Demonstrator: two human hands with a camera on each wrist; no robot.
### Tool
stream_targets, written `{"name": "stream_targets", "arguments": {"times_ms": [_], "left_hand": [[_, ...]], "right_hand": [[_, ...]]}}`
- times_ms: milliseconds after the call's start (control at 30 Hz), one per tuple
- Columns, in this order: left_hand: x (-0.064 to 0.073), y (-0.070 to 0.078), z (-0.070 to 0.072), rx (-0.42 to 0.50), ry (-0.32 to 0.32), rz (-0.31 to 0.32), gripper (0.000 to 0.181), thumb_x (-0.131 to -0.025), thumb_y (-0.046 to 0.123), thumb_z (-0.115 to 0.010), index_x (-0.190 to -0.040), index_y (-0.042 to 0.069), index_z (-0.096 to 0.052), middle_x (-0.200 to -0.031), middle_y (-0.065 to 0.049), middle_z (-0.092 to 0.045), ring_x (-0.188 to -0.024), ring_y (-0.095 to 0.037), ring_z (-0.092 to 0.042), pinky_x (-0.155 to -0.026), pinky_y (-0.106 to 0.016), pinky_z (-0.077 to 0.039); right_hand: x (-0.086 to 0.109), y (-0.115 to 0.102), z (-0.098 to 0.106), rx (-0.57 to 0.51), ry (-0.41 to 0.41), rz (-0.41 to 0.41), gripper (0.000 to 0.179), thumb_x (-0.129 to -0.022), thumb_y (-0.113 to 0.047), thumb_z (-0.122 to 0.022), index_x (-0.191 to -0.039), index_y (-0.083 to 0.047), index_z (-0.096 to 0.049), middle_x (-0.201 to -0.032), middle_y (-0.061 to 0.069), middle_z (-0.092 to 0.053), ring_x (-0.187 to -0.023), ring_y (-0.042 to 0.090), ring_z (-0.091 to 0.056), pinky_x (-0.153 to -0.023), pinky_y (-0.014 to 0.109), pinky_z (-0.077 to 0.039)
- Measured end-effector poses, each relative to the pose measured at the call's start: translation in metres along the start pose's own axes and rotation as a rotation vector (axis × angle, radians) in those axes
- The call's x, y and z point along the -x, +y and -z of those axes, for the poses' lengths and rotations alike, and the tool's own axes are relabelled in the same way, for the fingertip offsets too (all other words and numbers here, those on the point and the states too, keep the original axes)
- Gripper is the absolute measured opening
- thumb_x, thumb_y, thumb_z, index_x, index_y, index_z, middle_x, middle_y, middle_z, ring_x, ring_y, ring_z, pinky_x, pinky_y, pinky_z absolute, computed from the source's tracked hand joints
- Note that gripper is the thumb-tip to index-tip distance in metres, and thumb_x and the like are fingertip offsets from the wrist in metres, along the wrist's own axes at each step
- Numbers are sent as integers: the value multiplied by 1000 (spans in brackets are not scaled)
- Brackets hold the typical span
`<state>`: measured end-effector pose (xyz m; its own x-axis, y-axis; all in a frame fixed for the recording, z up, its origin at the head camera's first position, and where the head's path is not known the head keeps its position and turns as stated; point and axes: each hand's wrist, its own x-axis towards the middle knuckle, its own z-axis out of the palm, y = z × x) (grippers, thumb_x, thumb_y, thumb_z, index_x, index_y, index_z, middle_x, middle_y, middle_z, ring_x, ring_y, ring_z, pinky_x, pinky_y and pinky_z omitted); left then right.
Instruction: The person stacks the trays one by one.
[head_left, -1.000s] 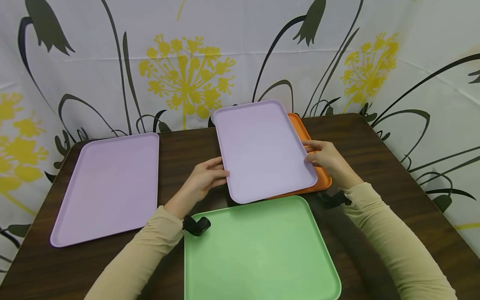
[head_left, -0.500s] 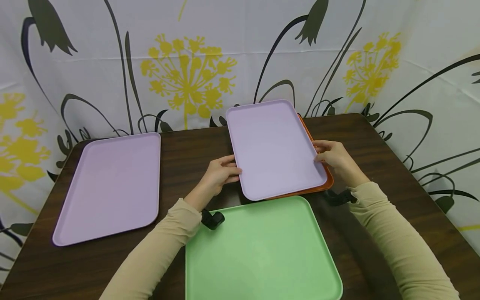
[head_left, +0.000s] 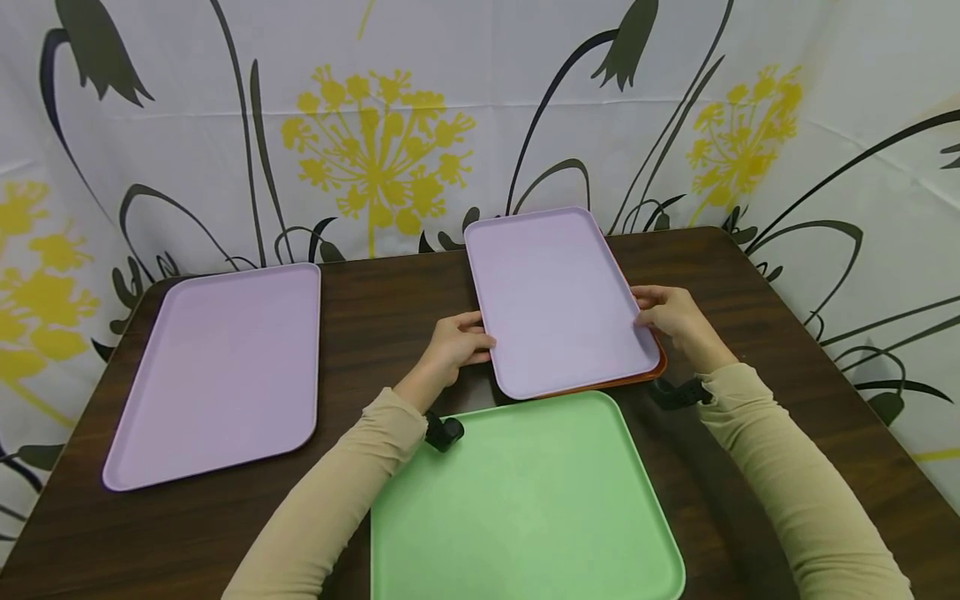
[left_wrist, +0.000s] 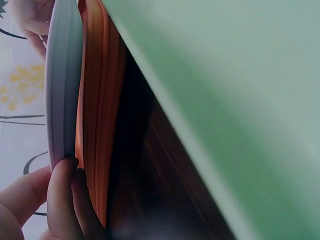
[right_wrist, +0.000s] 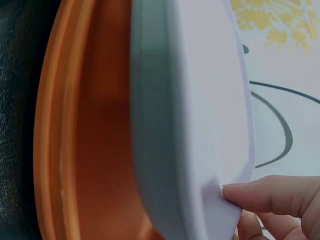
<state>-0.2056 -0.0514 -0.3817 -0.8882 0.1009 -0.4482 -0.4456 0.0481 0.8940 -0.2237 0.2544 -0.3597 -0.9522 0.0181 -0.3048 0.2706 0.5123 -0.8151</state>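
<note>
Both hands hold a lilac tray [head_left: 558,300] by its long sides, just above a stack of orange trays [left_wrist: 100,115]. My left hand [head_left: 453,348] pinches the left rim, thumb on top and fingers underneath. On the opposite rim my right hand [head_left: 675,323] grips with the thumb over the edge, and the right wrist view shows that thumb on the lilac surface. Only a thin orange edge shows below the lilac tray in the head view. A gap between lilac and orange is visible in the right wrist view.
A green tray [head_left: 525,500] lies nearest the person, close to the orange stack. Another lilac tray [head_left: 225,375] rests at the left of the dark wooden table [head_left: 382,325]. A flower-patterned cloth [head_left: 480,108] hangs behind the table's back edge.
The lilac tray in both hands has moved right and slightly lower, covering most of the orange that showed before. The left hand moved right with it; the right hand moved slightly right.
</note>
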Motion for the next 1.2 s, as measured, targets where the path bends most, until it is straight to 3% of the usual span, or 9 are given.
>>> {"name": "stream_targets", "arguments": {"times_ms": [433, 867, 1200], "left_hand": [[-9, -1, -7, -5, 2, 17, 58, -87, -9, -59, -142, 2, -44, -129, -22, -57, -101, -23, -63, -89, -34, -57], [-11, -5, -9, 21, 12, 7, 57, -86, -8, -60, -140, 4, -47, -127, -22, -59, -81, -11, -62, -83, -31, -59], [-6, -3, -11, 11, 2, 16, 59, -88, -6, -59, -143, 6, -43, -129, -22, -58, -105, -26, -64, -89, -33, -57]], "right_hand": [[-2, 5, 2, 30, 19, -26, 56, -82, 7, -55, -137, 7, -46, -91, -1, -56, -83, 9, -51, -65, 15, -48], [-4, 8, 1, 66, 19, -30, 51, -81, 7, -55, -132, 13, -48, -92, 3, -58, -81, 10, -51, -64, 15, -46], [-6, 12, 1, 72, 17, -21, 52, -81, 5, -56, -132, 12, -48, -105, 12, -59, -85, 11, -50, -66, 14, -45]]}}
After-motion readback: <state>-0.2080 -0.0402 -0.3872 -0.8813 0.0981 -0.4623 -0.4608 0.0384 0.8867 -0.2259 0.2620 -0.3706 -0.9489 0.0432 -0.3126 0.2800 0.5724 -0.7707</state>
